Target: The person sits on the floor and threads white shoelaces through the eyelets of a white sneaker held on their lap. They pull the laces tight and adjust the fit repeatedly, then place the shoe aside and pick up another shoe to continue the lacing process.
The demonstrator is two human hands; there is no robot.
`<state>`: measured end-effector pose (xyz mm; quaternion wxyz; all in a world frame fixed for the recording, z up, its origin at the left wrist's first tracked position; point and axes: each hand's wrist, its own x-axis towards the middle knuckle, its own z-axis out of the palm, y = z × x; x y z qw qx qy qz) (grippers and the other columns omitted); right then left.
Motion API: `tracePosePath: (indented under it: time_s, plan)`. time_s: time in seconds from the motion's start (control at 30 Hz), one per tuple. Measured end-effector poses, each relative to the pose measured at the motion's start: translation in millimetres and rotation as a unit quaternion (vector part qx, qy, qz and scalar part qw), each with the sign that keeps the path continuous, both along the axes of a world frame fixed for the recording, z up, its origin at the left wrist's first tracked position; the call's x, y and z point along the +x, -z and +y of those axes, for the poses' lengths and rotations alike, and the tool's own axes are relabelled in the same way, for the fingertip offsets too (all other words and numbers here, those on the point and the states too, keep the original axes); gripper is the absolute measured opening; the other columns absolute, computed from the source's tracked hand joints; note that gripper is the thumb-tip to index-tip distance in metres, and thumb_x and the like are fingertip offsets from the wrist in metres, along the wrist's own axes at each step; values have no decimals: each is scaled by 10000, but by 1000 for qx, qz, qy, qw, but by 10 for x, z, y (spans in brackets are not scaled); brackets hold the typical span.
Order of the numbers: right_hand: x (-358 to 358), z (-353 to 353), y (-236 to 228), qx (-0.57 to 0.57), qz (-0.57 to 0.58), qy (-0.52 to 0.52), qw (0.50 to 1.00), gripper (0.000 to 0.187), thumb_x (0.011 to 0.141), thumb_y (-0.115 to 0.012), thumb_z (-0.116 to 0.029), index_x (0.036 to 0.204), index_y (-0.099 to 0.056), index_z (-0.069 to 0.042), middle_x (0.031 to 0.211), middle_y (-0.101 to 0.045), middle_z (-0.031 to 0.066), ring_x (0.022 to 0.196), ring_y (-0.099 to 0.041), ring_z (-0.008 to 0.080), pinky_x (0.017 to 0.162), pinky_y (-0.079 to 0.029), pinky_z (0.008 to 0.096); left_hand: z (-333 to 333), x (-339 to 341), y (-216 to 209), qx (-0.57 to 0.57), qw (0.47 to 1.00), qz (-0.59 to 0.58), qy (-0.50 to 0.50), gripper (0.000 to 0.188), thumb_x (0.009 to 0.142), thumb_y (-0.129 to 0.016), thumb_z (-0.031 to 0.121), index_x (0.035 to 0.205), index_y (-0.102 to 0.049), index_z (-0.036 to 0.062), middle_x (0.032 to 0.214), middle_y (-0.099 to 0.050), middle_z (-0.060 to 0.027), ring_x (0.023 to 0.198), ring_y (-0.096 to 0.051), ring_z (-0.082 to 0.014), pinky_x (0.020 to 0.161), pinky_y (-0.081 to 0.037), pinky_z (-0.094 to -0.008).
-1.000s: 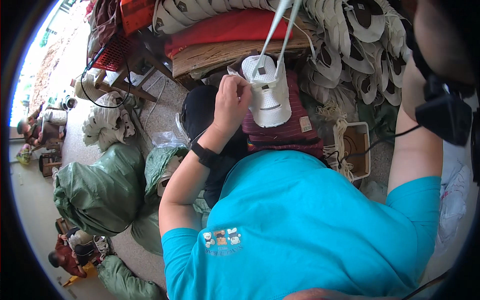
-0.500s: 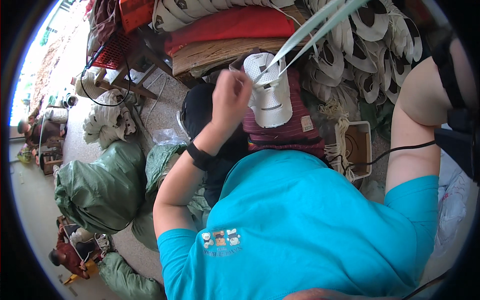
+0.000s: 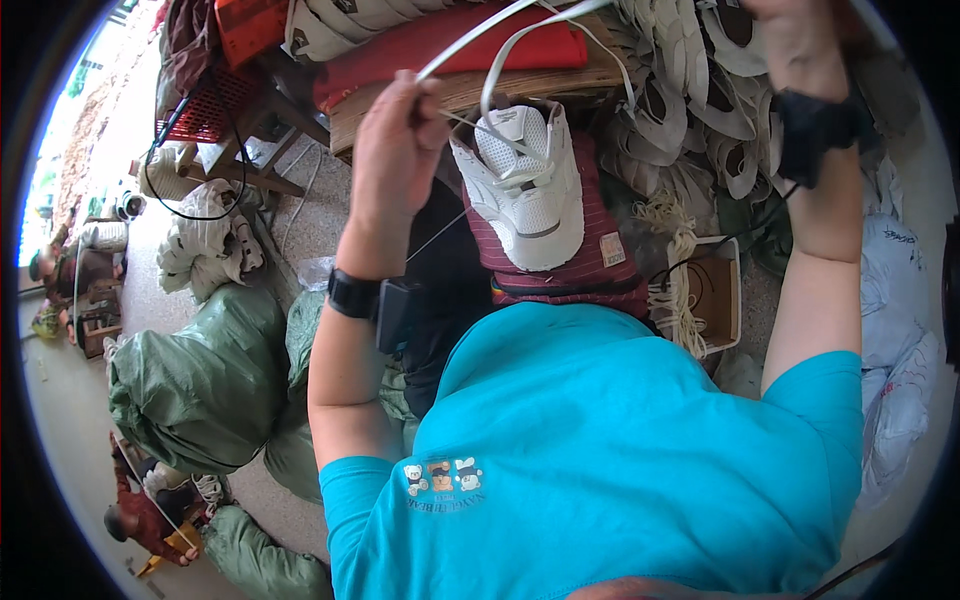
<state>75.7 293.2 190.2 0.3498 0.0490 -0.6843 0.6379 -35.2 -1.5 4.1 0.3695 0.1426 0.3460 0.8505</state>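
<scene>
Head view, lacing stage. I saw the white shoe upper [image 3: 525, 190] lying just above the frame's centre, sole end toward me, on a striped maroon cloth [image 3: 590, 262] over the lap. The left hand [image 3: 398, 150], upper centre-left, had its fingers curled shut around one run of the flat white lace [image 3: 470, 40], which rose from the eyelet area toward the top edge. The right hand [image 3: 800, 40], at the upper right, was raised and blurred; I could not tell whether its fingers gripped the other lace run. I judged the step to be drawing the lace taut through the eyelets. The next move would call for even tension on both runs, then finding the next eyelet. Stacked uppers [image 3: 700, 110] lay behind, a cardboard box [image 3: 715, 300] at the right.
</scene>
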Motion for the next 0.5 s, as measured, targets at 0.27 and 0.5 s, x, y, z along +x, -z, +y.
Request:
tracePosePath:
  time_s: [0.27,0.5]
  plan:
    - [338,-809,1727,409,-274,-191,849,101,834,-656,-95,926,-645,-56,867,-633,121,850,-647,301,760,-521,394,-626,-385,122,132,981,-144,-16,222,1041,-474,145,1194,-562,10,828,-498,-19,640,-395,-94,620,-357,-258]
    - [415,-910,2039,451,-134,-148,870,120,817,-663,-90,906,-588,-63,851,-617,111,782,-639,311,670,-523,402,-1157,-573,211,100,984,-86,-120,229,1027,-467,74,1236,-531,6,847,-492,-21,658,-399,-92,661,-370,-250]
